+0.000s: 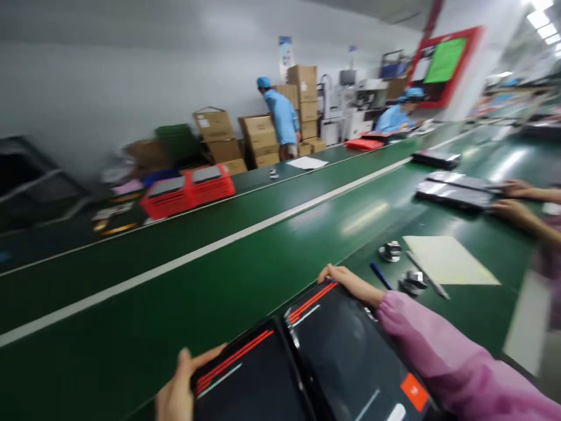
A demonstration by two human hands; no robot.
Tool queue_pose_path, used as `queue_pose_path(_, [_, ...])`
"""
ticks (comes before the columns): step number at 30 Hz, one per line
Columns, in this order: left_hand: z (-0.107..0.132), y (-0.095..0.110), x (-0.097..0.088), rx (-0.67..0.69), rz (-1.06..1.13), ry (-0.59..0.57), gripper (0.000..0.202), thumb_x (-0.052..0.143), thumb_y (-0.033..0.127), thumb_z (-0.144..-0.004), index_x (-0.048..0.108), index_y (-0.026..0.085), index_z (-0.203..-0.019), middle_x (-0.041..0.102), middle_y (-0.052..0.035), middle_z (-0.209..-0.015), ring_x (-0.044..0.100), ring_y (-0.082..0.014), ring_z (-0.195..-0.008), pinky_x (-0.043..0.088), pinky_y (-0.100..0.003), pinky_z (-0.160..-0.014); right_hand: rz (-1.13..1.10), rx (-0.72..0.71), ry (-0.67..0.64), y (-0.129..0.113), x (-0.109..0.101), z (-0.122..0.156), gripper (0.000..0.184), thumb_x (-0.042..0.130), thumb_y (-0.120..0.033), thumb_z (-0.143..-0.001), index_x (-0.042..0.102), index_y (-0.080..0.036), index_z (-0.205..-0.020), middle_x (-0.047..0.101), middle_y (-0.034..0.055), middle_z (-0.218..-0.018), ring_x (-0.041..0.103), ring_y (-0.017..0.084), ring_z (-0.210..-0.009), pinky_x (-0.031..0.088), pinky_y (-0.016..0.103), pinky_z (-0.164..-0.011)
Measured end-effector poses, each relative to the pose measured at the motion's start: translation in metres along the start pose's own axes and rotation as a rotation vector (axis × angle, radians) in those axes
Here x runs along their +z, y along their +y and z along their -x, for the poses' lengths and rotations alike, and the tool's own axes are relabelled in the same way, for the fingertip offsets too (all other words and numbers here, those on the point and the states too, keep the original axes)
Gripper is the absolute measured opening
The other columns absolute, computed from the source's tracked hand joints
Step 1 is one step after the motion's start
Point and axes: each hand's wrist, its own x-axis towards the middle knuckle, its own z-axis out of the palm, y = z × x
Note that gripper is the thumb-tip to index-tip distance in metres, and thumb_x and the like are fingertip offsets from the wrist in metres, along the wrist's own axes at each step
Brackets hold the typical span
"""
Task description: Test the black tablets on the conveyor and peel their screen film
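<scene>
Two flat black boxes with red stripes lie side by side, tilted, at the bottom of the view. My left hand [177, 383] grips the outer edge of the left black box [249, 380], its fingers partly hidden behind it. My right hand [346, 282], below a pink sleeve, is closed over the far corner of the right black box [350, 345]. That box has a glossy face and an orange square label near its lower right. The near ends of both boxes are cut off by the frame.
A green conveyor belt [245, 280] with a white line runs past. Right of my arm lie a paper sheet [451, 260], a pen [427, 275], a blue pen [380, 276] and shiny metal pieces [391, 251]. A co-worker's hands [517, 202] touch black boxes [456, 190]. Red trays [188, 190] stand opposite.
</scene>
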Motion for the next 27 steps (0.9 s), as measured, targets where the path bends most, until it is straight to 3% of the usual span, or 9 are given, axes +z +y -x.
queue_pose_path(3, [0.012,0.015,-0.007,-0.121,0.106,0.012,0.086,0.05,0.102,-0.063,0.081,0.022,-0.069,0.081,-0.0132,-0.089,0.077,-0.0375,-0.093,0.062,-0.047,-0.089,0.001,-0.001,-0.001,0.0,-0.001,-0.001,0.083,0.048,-0.099,-0.077,0.07,-0.019,-0.081,0.062,0.0016,-0.077,0.056,0.019,-0.074,0.047,0.037,-0.081])
queue_pose_path(5, [0.016,0.027,-0.005,-0.113,0.142,0.017,0.085,0.054,0.102,-0.058,0.08,0.021,-0.064,0.081,-0.0147,-0.09,0.077,-0.0381,-0.094,0.061,-0.047,-0.092,0.004,0.002,-0.016,-0.001,0.001,-0.001,0.083,0.045,-0.099,-0.078,0.07,-0.019,-0.08,0.061,0.0014,-0.073,0.056,0.019,-0.071,0.048,0.037,-0.078])
queue_pose_path(9, [0.019,0.038,0.001,-0.074,0.169,0.013,0.081,0.055,0.1,-0.062,0.078,0.021,-0.06,0.08,-0.0151,-0.082,0.078,-0.0361,-0.088,0.062,-0.046,-0.088,0.018,0.022,-0.018,-0.003,0.005,0.003,0.083,0.046,-0.099,-0.077,0.069,-0.02,-0.076,0.062,0.0021,-0.07,0.055,0.019,-0.065,0.049,0.037,-0.072])
queue_pose_path(18, [0.022,0.033,0.005,-0.063,0.234,0.014,0.069,0.053,0.085,-0.077,0.074,0.022,-0.059,0.08,-0.0138,-0.082,0.078,-0.0312,-0.085,0.061,-0.043,-0.085,0.019,0.132,-0.024,-0.008,0.002,0.005,0.085,0.048,-0.102,-0.072,0.071,-0.021,-0.077,0.069,0.0051,-0.075,0.061,0.021,-0.065,0.053,0.037,-0.068])
queue_pose_path(21, [0.025,0.034,0.004,-0.043,0.249,0.017,0.066,0.055,0.081,-0.079,0.074,0.022,-0.058,0.08,-0.0133,-0.08,0.078,-0.0302,-0.082,0.061,-0.042,-0.083,0.018,0.145,-0.011,-0.017,0.001,0.011,0.079,0.05,-0.098,-0.076,0.072,-0.022,-0.081,0.069,0.0037,-0.075,0.062,0.02,-0.066,0.053,0.035,-0.066])
queue_pose_path(27, [0.032,0.033,0.004,0.007,0.257,0.037,0.062,0.057,0.077,-0.081,0.073,0.023,-0.056,0.079,-0.0117,-0.075,0.078,-0.0293,-0.08,0.06,-0.043,-0.085,0.042,0.149,0.007,-0.025,0.004,0.015,0.078,0.058,-0.099,-0.069,0.072,-0.023,-0.079,0.069,0.0032,-0.073,0.063,0.02,-0.062,0.054,0.034,-0.062])
